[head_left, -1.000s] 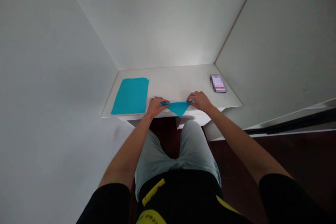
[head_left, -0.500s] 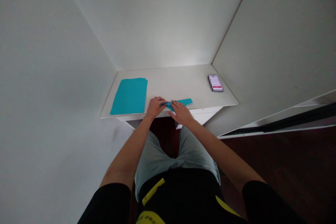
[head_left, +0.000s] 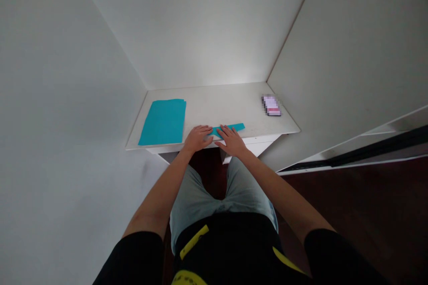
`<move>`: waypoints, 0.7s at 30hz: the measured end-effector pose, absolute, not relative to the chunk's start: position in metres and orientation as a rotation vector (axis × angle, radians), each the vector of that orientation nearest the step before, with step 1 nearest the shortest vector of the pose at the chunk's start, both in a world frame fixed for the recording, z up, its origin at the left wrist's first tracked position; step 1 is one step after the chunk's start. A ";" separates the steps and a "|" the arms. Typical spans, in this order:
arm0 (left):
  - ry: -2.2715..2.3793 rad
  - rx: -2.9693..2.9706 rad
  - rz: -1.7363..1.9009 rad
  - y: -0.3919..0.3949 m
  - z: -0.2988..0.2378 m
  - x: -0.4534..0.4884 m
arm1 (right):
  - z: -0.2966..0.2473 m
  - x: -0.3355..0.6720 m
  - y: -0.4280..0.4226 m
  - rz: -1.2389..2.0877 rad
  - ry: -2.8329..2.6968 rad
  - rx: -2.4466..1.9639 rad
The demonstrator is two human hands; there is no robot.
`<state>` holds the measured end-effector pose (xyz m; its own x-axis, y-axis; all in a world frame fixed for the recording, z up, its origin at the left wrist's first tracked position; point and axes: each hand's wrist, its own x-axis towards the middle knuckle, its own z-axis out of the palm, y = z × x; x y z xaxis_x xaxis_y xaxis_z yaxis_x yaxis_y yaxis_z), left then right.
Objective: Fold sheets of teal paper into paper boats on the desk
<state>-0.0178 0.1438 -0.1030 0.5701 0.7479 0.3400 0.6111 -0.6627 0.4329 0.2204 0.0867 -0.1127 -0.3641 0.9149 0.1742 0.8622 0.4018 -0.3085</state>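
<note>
A folded piece of teal paper lies as a narrow strip near the front edge of the small white desk. My left hand rests flat on its left end, fingers stretched out. My right hand presses flat on the middle of the strip, fingers spread. Only the right end of the strip shows beyond my fingers. A stack of flat teal sheets lies on the desk to the left of my left hand.
A small blurred-out object sits at the desk's back right. White walls close in on the left, behind and right. My knees in grey shorts sit below the desk edge, over a dark floor.
The paper was a downward-pointing triangle held at both ends; it has been folded up into a flat strip. My right hand moved left onto it, and both hands now lie flat.
</note>
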 end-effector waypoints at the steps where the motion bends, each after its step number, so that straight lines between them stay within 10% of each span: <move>1: 1.101 2.553 0.724 0.143 -0.104 -0.019 | -0.113 0.225 0.086 0.229 -2.351 -1.545; 21: 1.149 2.414 0.750 0.142 -0.114 -0.022 | -0.099 0.316 0.083 0.137 -2.279 -1.783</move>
<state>-0.0220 0.1416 -0.1144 0.5276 0.7923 0.3063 0.5996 -0.6028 0.5264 0.3164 0.0827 -0.0993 -0.2242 0.9654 0.1332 0.9425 0.2495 -0.2224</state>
